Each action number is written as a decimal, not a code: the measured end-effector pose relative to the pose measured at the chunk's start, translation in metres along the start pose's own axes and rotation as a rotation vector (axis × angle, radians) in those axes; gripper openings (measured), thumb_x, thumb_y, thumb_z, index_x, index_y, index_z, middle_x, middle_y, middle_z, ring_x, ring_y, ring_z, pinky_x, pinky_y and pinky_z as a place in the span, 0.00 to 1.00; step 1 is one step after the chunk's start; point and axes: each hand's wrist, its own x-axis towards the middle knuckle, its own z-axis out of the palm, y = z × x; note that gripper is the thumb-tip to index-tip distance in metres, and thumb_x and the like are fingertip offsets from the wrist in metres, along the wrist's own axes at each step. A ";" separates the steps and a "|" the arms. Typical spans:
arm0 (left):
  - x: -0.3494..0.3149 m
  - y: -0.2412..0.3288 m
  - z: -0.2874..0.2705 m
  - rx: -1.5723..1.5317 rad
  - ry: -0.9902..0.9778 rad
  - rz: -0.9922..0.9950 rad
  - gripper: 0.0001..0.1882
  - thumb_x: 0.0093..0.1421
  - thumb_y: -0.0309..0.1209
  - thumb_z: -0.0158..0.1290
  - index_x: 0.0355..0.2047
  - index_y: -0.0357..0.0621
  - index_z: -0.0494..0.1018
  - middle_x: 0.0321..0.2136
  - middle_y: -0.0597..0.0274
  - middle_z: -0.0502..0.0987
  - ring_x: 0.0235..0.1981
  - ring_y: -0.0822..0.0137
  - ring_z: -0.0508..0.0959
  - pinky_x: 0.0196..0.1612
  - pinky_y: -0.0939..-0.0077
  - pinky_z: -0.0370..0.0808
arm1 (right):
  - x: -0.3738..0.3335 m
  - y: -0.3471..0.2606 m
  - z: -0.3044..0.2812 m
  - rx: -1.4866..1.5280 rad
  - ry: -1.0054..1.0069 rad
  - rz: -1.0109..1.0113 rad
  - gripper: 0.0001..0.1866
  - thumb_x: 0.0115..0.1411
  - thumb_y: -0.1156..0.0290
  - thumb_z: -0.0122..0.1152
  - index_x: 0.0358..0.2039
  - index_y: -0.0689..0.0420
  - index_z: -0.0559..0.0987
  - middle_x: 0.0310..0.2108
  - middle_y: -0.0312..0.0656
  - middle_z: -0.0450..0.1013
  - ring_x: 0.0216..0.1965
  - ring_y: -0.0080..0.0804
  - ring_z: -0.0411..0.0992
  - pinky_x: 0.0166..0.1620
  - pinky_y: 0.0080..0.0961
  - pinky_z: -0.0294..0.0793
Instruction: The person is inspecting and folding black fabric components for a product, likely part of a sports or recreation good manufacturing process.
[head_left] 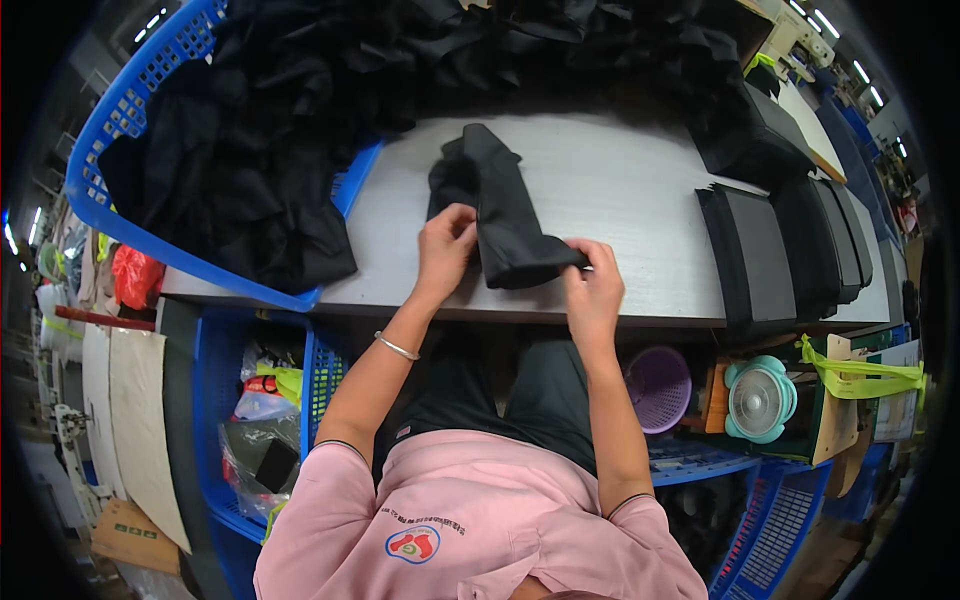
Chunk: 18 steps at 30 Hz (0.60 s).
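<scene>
A black fabric piece point(505, 215), partly folded over itself, lies on the pale table point(600, 165) in front of me. My left hand point(447, 247) pinches its left edge, thumb and fingers together. At the near right corner my right hand point(594, 285) grips the cloth between thumb and fingers. Between my hands the fabric's near end is lifted and bulges a little. What kind of article it is I cannot make out.
A blue plastic basket point(105, 215) heaped with black cloth point(250, 170) stands at the left. More black cloth lies along the table's back. Stacks of flat black pieces point(750, 255) sit at the right. Below the table are a purple basket point(658, 388) and a teal fan point(757, 398).
</scene>
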 end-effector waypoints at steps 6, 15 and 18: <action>0.013 0.052 -0.038 0.569 0.421 0.384 0.18 0.54 0.23 0.59 0.47 0.39 0.74 0.40 0.54 0.78 0.42 0.60 0.76 0.49 0.68 0.71 | -0.002 0.004 -0.041 -0.341 0.434 -0.545 0.22 0.43 0.94 0.53 0.39 0.62 0.80 0.39 0.46 0.73 0.41 0.42 0.75 0.44 0.34 0.77; -0.092 0.080 0.065 0.400 -0.208 0.680 0.34 0.44 0.16 0.56 0.57 0.40 0.69 0.53 0.50 0.72 0.52 0.49 0.71 0.55 0.58 0.68 | -0.055 0.001 -0.020 -0.442 0.262 -0.760 0.30 0.43 0.95 0.60 0.50 0.63 0.77 0.42 0.48 0.68 0.39 0.41 0.74 0.36 0.31 0.77; -0.079 0.081 0.056 0.387 -0.123 0.694 0.28 0.40 0.09 0.51 0.43 0.44 0.79 0.37 0.58 0.80 0.38 0.53 0.77 0.41 0.64 0.75 | -0.065 0.015 -0.036 -0.491 0.330 -0.832 0.29 0.45 0.94 0.62 0.50 0.63 0.75 0.43 0.48 0.67 0.40 0.43 0.73 0.39 0.33 0.77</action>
